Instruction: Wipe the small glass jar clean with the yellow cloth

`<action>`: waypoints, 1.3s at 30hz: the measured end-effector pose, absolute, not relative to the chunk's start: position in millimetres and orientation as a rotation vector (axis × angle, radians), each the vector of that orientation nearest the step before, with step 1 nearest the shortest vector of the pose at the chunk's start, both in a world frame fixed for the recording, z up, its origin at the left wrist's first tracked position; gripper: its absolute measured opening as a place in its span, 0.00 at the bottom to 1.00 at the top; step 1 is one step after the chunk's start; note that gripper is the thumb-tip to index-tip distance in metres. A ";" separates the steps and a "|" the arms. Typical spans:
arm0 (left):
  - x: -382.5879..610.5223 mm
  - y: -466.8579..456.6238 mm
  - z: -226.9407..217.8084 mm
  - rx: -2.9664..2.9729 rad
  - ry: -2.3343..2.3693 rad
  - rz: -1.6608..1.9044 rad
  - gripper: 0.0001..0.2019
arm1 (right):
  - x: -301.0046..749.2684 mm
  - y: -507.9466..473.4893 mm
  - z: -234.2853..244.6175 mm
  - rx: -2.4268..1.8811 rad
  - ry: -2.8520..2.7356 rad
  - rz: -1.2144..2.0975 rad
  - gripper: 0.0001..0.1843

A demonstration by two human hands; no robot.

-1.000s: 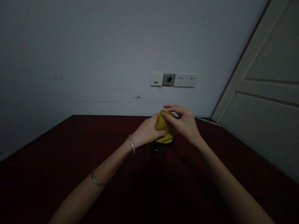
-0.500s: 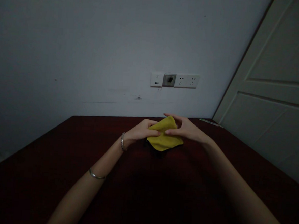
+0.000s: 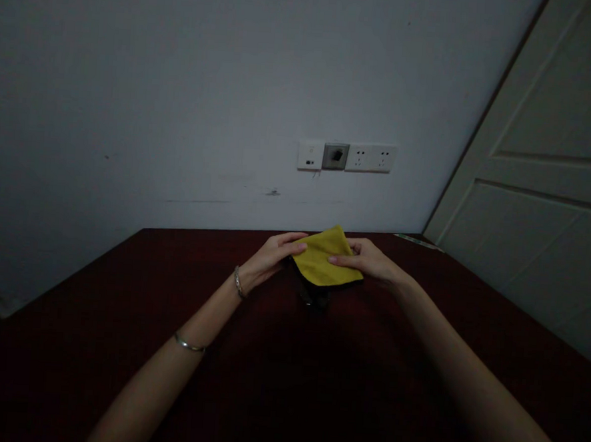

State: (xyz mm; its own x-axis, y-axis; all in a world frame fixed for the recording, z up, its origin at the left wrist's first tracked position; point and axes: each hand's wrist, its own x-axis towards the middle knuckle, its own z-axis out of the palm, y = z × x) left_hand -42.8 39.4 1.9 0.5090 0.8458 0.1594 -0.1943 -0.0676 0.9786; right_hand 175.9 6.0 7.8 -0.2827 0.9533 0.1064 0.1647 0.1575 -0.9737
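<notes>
A yellow cloth lies spread over a dark object near the far edge of the dark red table. My left hand holds the cloth's left edge, fingers pinched on it. My right hand grips the cloth's right side, with fingers laid over the top. The dark object shows only below the cloth, and I cannot make out what it is. Two bracelets sit on my left forearm.
A white wall stands right behind the table, with a row of sockets and a switch. A pale door is at the right. A thin flat strip lies at the table's far right corner.
Both hands have come down from above the dark object. The cloth, bunched up a second ago, now lies opened out flat over it.
</notes>
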 end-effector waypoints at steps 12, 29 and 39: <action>-39.5 48.9 -20.0 1.288 0.686 0.850 0.14 | 191.6 15.6 2.0 -0.986 -1.545 1.094 0.25; -36.4 44.2 -21.0 0.983 0.484 0.519 0.22 | 192.1 9.1 14.7 -0.754 -2.125 0.815 0.15; -34.1 29.1 -11.8 1.463 0.503 0.663 0.18 | 218.5 -1.4 19.7 -0.774 -1.988 1.428 0.47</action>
